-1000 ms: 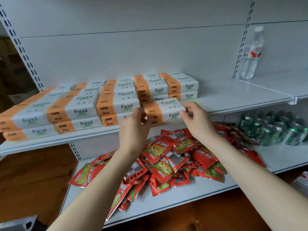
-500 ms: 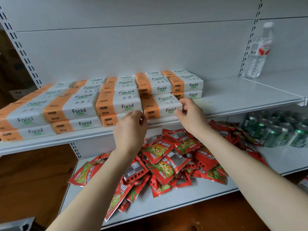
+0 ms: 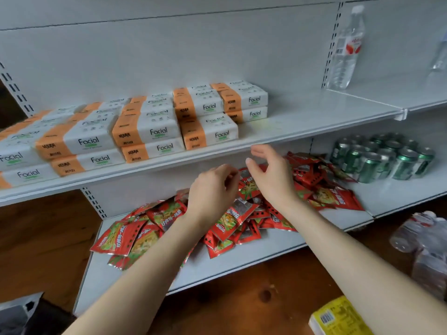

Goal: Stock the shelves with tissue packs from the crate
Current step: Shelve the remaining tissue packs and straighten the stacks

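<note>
Head view: left hand (image 3: 212, 187), right hand (image 3: 271, 175) empty, fingers slack.
Behind hands: sachets (image 3: 121, 240) heap; cans (image 3: 377, 158) right.
Packs (image 3: 145, 131): two-high stacks, one lone.

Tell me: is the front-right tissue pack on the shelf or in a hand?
On the shelf. The tissue pack lies flat at the shelf edge; left hand and right hand hang below it, empty, fingers loosely curled.

White-and-orange "Facial" tissue packs (image 3: 145, 131) lie flat on the shelf (image 3: 302, 124) — stacked two high, rightmost front pack (image 3: 210, 134) single.
</note>
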Demonstrator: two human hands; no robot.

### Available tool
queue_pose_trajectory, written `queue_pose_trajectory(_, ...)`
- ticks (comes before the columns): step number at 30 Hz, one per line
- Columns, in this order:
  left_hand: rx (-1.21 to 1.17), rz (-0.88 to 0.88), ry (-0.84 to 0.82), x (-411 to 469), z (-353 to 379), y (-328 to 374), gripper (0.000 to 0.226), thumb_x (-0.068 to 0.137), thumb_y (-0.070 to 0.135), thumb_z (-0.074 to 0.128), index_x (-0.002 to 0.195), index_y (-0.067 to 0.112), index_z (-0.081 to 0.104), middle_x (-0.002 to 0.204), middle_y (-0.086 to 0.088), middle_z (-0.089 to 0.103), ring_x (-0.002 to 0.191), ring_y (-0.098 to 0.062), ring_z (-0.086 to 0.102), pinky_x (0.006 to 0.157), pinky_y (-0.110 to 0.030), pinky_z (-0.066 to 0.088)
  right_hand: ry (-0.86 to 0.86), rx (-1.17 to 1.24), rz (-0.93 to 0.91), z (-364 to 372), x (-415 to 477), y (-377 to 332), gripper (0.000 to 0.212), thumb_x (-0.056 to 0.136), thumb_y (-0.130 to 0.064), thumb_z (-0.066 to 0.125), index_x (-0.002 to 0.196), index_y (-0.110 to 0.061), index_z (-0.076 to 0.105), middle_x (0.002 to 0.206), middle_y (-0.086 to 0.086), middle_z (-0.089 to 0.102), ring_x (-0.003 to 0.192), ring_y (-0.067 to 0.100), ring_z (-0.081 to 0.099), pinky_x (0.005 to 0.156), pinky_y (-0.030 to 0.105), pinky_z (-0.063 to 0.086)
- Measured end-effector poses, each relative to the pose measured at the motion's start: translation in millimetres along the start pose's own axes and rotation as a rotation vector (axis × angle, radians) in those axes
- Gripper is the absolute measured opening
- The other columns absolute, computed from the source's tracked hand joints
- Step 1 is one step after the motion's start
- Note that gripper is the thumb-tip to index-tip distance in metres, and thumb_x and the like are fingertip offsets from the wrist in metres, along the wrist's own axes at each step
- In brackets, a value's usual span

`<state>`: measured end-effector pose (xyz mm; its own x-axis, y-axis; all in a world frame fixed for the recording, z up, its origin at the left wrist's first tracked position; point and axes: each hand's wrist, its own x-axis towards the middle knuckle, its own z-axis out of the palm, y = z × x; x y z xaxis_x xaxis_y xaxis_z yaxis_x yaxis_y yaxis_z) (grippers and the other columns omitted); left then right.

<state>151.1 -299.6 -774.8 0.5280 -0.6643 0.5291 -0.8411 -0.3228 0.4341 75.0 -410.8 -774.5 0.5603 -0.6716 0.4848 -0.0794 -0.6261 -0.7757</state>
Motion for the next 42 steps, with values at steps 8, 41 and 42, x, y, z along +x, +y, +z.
queue_pose_trajectory(8, -0.072, 0.085, -0.666, -64.8, 92.0, 41.3, 0.019, 0.089, 0.021, 0.057, 0.1, 0.009, 0.066, 0.092, -0.01, 0.07, 0.086, -0.027, 0.064, 0.074, -0.032, 0.048, 0.007, 0.03, 0.305, -56.6, -130.8, 99.5, 0.017, 0.085, 0.001, 0.06, 0.1, 0.003, 0.067, 0.094, 0.007, 0.067, 0.088, 0.014, 0.059, 0.073, 0.003, 0.041)
queue_pose_trajectory(41, -0.872, -0.532, -0.679, -95.7, 96.1, -1.0, 0.016, 0.087, 0.009, 0.061, 0.094, 0.021, 0.052, 0.085, 0.003, 0.062, 0.07, -0.004, 0.063, 0.059, -0.022, 0.053, 0.05, 0.528, 0.653, -56.6, -188.9, 119.6, 0.027, 0.082, 0.0, 0.064, 0.105, -0.012, 0.057, 0.089, -0.008, 0.065, 0.073, -0.009, 0.064, 0.063, 0.01, 0.05)
queue_pose_trajectory(42, -0.915, -0.568, -0.621, -90.3, 86.2, 0.7, 0.017, 0.087, 0.011, 0.061, 0.095, 0.021, 0.05, 0.087, 0.002, 0.064, 0.069, -0.006, 0.065, 0.058, -0.025, 0.055, 0.037, 0.538, 0.634, -54.0, -182.5, 113.5, 0.023, 0.082, -0.003, 0.065, 0.1, -0.017, 0.06, 0.089, -0.007, 0.068, 0.077, -0.003, 0.067, 0.066, 0.016, 0.053)
